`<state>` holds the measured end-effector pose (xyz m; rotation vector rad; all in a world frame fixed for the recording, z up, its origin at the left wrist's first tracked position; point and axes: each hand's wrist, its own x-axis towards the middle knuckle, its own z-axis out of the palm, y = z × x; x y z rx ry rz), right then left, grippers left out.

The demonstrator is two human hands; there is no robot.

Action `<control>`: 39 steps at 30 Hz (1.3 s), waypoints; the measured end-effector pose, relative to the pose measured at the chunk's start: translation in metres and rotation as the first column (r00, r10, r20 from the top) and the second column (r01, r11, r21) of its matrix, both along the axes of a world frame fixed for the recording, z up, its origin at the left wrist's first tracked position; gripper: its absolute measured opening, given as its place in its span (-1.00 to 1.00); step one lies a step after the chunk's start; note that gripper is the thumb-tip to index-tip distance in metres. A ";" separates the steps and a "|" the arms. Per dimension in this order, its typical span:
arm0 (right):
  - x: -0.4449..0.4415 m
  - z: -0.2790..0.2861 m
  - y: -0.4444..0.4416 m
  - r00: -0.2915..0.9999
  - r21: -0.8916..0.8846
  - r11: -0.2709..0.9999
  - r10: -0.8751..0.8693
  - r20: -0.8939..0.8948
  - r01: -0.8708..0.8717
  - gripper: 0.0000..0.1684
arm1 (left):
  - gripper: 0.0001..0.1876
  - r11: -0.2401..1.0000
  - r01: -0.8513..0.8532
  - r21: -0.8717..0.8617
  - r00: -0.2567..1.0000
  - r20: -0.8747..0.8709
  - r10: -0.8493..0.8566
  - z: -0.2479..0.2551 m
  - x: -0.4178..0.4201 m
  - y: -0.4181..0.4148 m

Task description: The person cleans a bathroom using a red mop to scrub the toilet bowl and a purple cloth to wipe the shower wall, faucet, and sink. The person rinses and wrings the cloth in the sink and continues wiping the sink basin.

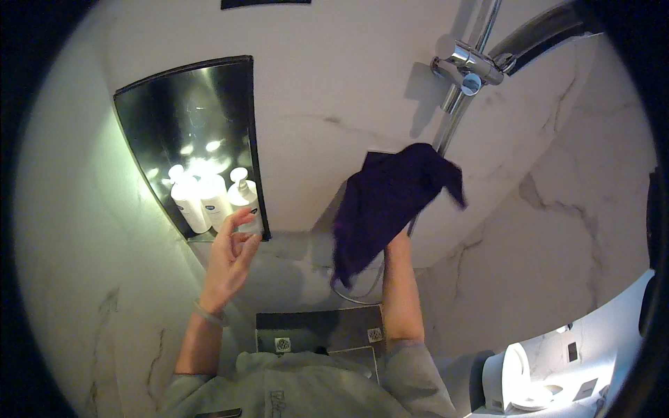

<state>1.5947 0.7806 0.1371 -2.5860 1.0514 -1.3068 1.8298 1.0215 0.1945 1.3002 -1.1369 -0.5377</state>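
Observation:
My left hand (233,258) is raised in front of a recessed wall niche (209,120), its fingers apart and bent, with nothing seen in it. Behind its fingertips stands a white pump bottle (244,197); whether they touch it I cannot tell. Two more white bottles (189,206) stand beside it in the lit niche. A dark purple cloth (389,204) covers my right hand, whose wrist (400,241) comes out below it. The cloth hangs over the hand against or close to the marbled wall, in front of the lower end of a chrome shower rail (450,115). The right fingers are hidden.
A chrome shower holder (478,65) with a large curved shower part (543,34) juts out at the upper right. A thin hose (358,300) loops under the cloth. Floor drains (283,344) show below. At the lower right stands a white toilet (515,376) with its lid raised.

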 end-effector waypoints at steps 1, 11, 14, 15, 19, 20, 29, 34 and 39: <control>-0.006 0.006 -0.001 1.000 -0.010 1.000 0.012 -0.004 -0.012 -0.25 | -0.55 1.000 0.024 -0.002 1.000 -0.011 -0.024 -0.002 -0.005 -0.005; 0.001 0.026 -0.022 0.896 0.303 0.870 0.278 0.347 -0.388 -0.23 | -0.52 0.855 0.506 -0.114 0.786 0.469 -0.402 -0.030 -0.112 -0.081; -0.008 0.009 -0.001 0.980 -0.066 0.986 0.161 0.114 -0.154 -0.26 | -0.48 0.979 0.100 0.176 0.902 0.400 -0.164 -0.027 -0.103 -0.119; -0.003 0.021 0.010 0.985 -0.091 0.990 0.117 0.126 -0.106 -0.32 | -0.47 0.997 0.075 0.011 0.903 0.423 -0.072 -0.022 -0.100 -0.122; -0.003 0.029 0.011 0.997 -0.244 0.969 0.050 0.060 -0.034 -0.47 | -0.50 0.943 0.014 -0.332 0.858 0.489 0.160 0.006 -0.106 -0.138; -0.002 0.032 0.004 0.997 -0.252 0.967 0.059 0.056 -0.043 -0.48 | -0.51 0.926 -0.011 -0.376 0.827 0.517 0.220 0.012 -0.106 -0.142; 0.006 0.047 -0.009 0.916 -0.147 0.945 0.320 0.242 -0.292 -0.47 | -0.58 0.866 0.041 -0.499 0.958 0.266 0.108 0.017 -0.112 -0.163; 0.004 0.050 -0.013 0.902 -0.080 0.943 0.333 0.276 -0.324 -0.39 | -0.60 0.900 0.071 -0.430 0.876 0.459 0.150 0.039 -0.104 -0.172; 0.012 0.003 0.006 0.786 0.042 0.983 0.116 0.607 -0.178 -0.52 | -0.59 0.910 0.082 -0.407 0.887 0.446 0.120 0.017 -0.128 -0.172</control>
